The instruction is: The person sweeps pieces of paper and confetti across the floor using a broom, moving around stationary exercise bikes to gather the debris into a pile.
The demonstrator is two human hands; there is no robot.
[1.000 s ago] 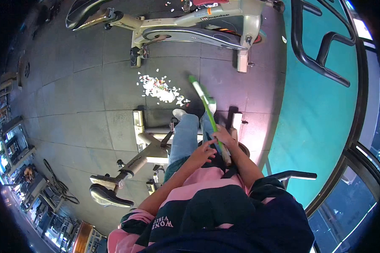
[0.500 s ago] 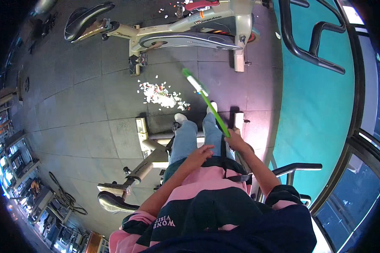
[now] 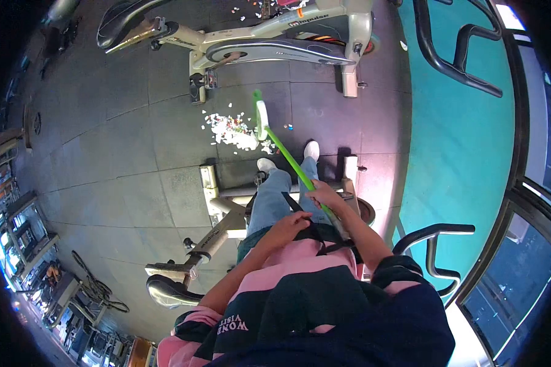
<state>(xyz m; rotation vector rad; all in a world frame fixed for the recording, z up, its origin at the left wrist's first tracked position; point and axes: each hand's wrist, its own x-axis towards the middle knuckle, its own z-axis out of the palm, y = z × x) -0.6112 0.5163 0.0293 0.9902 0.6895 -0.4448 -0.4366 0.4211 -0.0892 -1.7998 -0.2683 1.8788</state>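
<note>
My right hand point(image 3: 326, 194) is wrapped round the green handle of a broom point(image 3: 288, 156), in front of my right thigh. The broom's white head point(image 3: 262, 119) with green bristles is tilted at the right edge of a pile of white and coloured scraps point(image 3: 231, 131) on the floor. Some scraps lie behind the broom head. At my waist, my left hand point(image 3: 291, 227) holds nothing, its fingers loosely bent near a black strap point(image 3: 315, 231).
Ahead stands an exercise bike point(image 3: 275, 49); another bike's frame point(image 3: 211, 238) is at my legs. More scraps point(image 3: 248, 12) lie beyond the far bike. A turquoise floor strip point(image 3: 453, 159) with black-handled equipment point(image 3: 459, 64) runs along the windows at right.
The broom head has swung left and come down beside the pile. My right hand has moved left and slightly forward with the handle. My left hand's fingers have bent more.
</note>
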